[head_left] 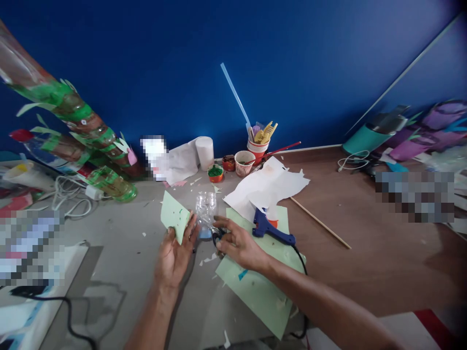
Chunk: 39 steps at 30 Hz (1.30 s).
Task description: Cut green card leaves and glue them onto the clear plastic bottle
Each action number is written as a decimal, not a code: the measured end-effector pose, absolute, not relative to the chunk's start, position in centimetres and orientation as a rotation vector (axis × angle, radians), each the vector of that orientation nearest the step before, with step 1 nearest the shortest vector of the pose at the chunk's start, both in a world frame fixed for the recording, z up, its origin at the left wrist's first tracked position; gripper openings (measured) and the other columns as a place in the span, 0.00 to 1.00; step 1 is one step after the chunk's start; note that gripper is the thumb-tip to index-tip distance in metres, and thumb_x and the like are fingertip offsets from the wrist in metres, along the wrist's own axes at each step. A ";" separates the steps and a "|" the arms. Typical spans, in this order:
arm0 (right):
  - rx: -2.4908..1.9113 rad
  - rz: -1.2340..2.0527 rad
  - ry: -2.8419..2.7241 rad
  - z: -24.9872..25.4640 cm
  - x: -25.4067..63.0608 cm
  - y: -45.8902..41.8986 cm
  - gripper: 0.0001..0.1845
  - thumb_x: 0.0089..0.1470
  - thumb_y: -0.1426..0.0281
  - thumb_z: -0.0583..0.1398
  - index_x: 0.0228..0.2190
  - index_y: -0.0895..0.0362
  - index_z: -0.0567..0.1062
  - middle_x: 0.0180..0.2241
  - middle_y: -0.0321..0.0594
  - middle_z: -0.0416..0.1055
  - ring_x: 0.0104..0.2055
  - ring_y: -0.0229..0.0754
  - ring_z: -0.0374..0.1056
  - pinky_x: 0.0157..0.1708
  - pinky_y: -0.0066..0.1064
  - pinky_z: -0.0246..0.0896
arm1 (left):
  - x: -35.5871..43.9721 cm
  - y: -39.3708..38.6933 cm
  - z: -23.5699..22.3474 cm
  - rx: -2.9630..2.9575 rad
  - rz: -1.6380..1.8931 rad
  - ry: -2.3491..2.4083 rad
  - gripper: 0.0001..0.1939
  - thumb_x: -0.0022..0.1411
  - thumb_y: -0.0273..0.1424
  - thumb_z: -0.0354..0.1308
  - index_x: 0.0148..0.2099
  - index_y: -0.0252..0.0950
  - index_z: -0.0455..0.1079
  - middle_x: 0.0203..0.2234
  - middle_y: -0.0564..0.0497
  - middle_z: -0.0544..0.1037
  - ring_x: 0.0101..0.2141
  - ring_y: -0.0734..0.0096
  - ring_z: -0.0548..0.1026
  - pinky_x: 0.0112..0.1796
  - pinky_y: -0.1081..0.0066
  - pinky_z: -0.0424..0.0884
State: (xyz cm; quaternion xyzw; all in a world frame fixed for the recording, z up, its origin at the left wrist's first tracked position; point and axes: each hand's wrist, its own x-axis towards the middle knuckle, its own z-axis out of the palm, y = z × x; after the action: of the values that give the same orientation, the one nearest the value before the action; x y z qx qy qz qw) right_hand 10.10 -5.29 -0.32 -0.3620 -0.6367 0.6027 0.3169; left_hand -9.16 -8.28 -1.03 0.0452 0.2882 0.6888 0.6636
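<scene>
My left hand (174, 253) holds a piece of pale green paper (175, 215) between thumb and fingers, raised a little above the grey mat. My right hand (236, 241) reaches left over a larger pale green sheet (255, 287), its fingers curled round a small dark tool (218, 236) whose shape I cannot make out. A clear plastic bottle piece (206, 205) stands between the two hands, just behind them. A blue glue gun (272, 229) lies on the green sheet right of my right hand, its black cord running toward me.
White torn paper (268, 187) lies behind the glue gun. Cups of brushes and paint (257, 146) and a paper roll (205, 151) stand by the blue wall. A bottle sculpture (78, 126) leans at left. A wooden stick (321, 223) lies on the brown floor.
</scene>
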 end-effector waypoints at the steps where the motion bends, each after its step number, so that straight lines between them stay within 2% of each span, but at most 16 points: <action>1: -0.972 1.487 -1.742 -0.3 10.1 -5.3 0.20 0.52 0.71 0.56 0.48 0.58 0.64 0.59 0.56 0.55 0.31 0.36 0.72 0.31 0.32 0.67 | -9.2 -8.3 -1.1 0.099 1.543 0.616 0.18 0.67 0.30 0.47 0.55 0.35 0.68 0.55 0.42 0.70 0.59 0.55 0.62 0.53 0.57 0.67; 5: -1.046 0.925 -2.120 -0.5 10.0 -5.8 0.23 0.51 0.73 0.58 0.50 0.59 0.65 0.55 0.56 0.59 0.49 0.50 0.65 0.45 0.40 0.64 | -8.7 -8.3 -1.4 0.095 1.500 0.562 0.16 0.66 0.28 0.46 0.42 0.35 0.76 0.55 0.44 0.71 0.59 0.52 0.62 0.56 0.53 0.63; 7: -1.099 0.724 -2.282 -0.4 9.8 -5.9 0.25 0.51 0.71 0.59 0.52 0.59 0.64 0.52 0.55 0.60 0.49 0.52 0.64 0.46 0.42 0.62 | -8.3 -8.3 -1.3 0.105 1.491 0.591 0.14 0.65 0.27 0.48 0.40 0.33 0.76 0.55 0.43 0.70 0.58 0.51 0.63 0.55 0.54 0.63; 10: -1.187 0.521 -2.448 -0.1 9.7 -5.7 0.26 0.53 0.67 0.59 0.53 0.56 0.64 0.46 0.51 0.62 0.44 0.49 0.64 0.43 0.39 0.60 | -7.8 -8.4 -1.3 0.146 1.492 0.658 0.12 0.62 0.29 0.54 0.45 0.32 0.75 0.55 0.41 0.70 0.57 0.50 0.65 0.54 0.56 0.66; 14: -1.236 0.328 -2.578 0.3 9.6 -5.5 0.26 0.53 0.63 0.60 0.54 0.50 0.65 0.37 0.44 0.67 0.41 0.49 0.62 0.40 0.37 0.55 | -7.6 -8.5 -1.2 0.222 1.515 0.711 0.19 0.57 0.32 0.61 0.50 0.31 0.72 0.54 0.38 0.72 0.55 0.49 0.67 0.53 0.57 0.68; 17: -1.218 0.277 -2.617 0.3 9.6 -5.4 0.23 0.56 0.64 0.58 0.53 0.52 0.66 0.32 0.42 0.70 0.38 0.48 0.63 0.39 0.37 0.52 | -7.7 -8.5 -1.1 0.222 1.512 0.727 0.19 0.56 0.32 0.62 0.49 0.30 0.72 0.51 0.37 0.74 0.55 0.49 0.68 0.52 0.58 0.68; 20: -1.225 0.253 -2.593 0.0 9.7 -5.0 0.20 0.59 0.70 0.53 0.53 0.54 0.66 0.31 0.42 0.71 0.36 0.45 0.63 0.39 0.37 0.50 | -7.9 -8.5 -1.1 0.208 1.521 0.735 0.18 0.56 0.32 0.62 0.49 0.32 0.72 0.49 0.38 0.76 0.54 0.50 0.69 0.51 0.57 0.69; 22: -1.272 0.223 -2.530 -0.2 10.0 -4.5 0.20 0.59 0.74 0.52 0.53 0.54 0.66 0.36 0.45 0.72 0.38 0.45 0.65 0.41 0.37 0.49 | -8.0 -8.5 -1.0 0.206 1.529 0.736 0.17 0.56 0.32 0.62 0.48 0.33 0.73 0.48 0.39 0.76 0.53 0.50 0.70 0.50 0.57 0.70; 25: -1.372 0.184 -2.397 -0.5 10.6 -3.8 0.20 0.58 0.73 0.53 0.52 0.55 0.67 0.45 0.48 0.69 0.43 0.47 0.65 0.45 0.38 0.49 | -8.1 -8.4 -0.8 0.208 1.540 0.749 0.15 0.56 0.33 0.62 0.46 0.32 0.73 0.47 0.39 0.77 0.52 0.52 0.71 0.51 0.57 0.70; 27: -1.384 0.195 -2.356 -0.4 10.8 -3.7 0.18 0.59 0.70 0.53 0.50 0.56 0.69 0.42 0.47 0.70 0.42 0.47 0.65 0.44 0.38 0.49 | -8.4 -8.3 -0.7 0.202 1.554 0.753 0.14 0.57 0.33 0.61 0.44 0.32 0.74 0.45 0.40 0.78 0.51 0.54 0.73 0.50 0.58 0.70; 31: -1.251 0.307 -2.475 0.0 10.7 -4.4 0.14 0.62 0.70 0.50 0.42 0.58 0.73 0.32 0.43 0.71 0.36 0.43 0.66 0.38 0.35 0.51 | -9.1 -8.1 -0.5 0.156 1.644 0.757 0.11 0.57 0.31 0.61 0.41 0.32 0.75 0.39 0.43 0.81 0.44 0.59 0.77 0.49 0.59 0.71; 35: -1.242 0.314 -2.650 0.4 10.2 -5.4 0.10 0.58 0.69 0.54 0.40 0.57 0.73 0.35 0.44 0.71 0.37 0.45 0.66 0.37 0.36 0.51 | -9.7 -7.9 -0.2 0.145 1.719 0.808 0.08 0.57 0.33 0.61 0.37 0.34 0.75 0.33 0.48 0.81 0.39 0.64 0.78 0.49 0.58 0.71; 39: -1.350 0.251 -2.659 0.3 9.9 -5.7 0.11 0.55 0.70 0.58 0.42 0.57 0.72 0.37 0.47 0.70 0.41 0.50 0.64 0.40 0.38 0.50 | -9.7 -7.9 -0.1 0.144 1.731 0.842 0.07 0.58 0.32 0.60 0.37 0.34 0.75 0.35 0.47 0.81 0.41 0.63 0.77 0.51 0.57 0.69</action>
State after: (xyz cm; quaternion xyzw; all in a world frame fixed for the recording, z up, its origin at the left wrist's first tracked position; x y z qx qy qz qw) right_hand 9.90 -5.70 0.35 -0.4500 -0.8860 0.0837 0.0744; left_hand -9.67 -7.91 -0.09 0.0615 0.3585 0.7374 0.5692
